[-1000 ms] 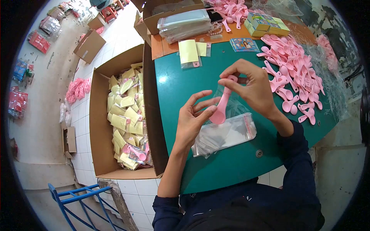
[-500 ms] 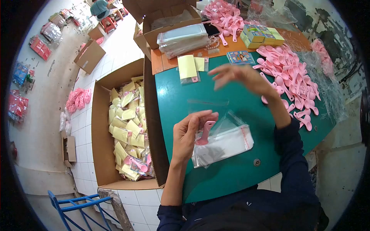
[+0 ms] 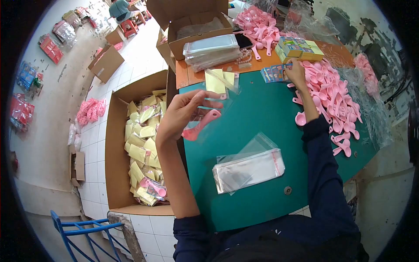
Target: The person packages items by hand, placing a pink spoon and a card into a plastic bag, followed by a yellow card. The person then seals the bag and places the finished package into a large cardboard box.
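My left hand is raised over the table's left side, its fingers closed on a clear plastic bag with a pink spoon in it. Beyond it lie packed bags with pale yellow cards. At the back, my right hand has its fingers bent down at the right end of some small blue printed cards, pinching one; the fingertips are partly hidden. A stack of clear plastic bags rests on the green table in front of me.
Loose pink spoons are heaped on the right. Behind the cards stand yellow card boxes. A large carton of packed bags is at my left. More clear bags are piled at the back, and a blue metal frame stands lower left.
My left hand has lifted leftward and away from the bag stack with the bagged spoon. My right hand has moved back and right, down onto the blue cards.
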